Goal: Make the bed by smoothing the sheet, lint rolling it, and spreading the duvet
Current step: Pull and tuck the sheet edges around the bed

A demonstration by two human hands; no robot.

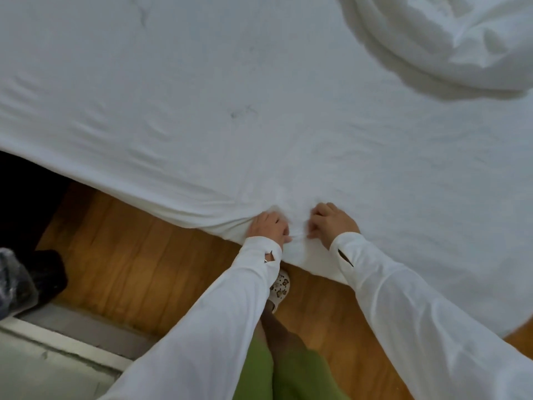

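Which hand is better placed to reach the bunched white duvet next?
Right. The right hand grips the white sheet edge on the same side as the bunched white duvet; the left hand would have to cross over it.

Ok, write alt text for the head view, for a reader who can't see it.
Seen from above, the left hand and right hand grip the edge of a white sheet at the bed's side, bunching the cloth between them. A rumpled duvet lies at the top right, with wood floor below.
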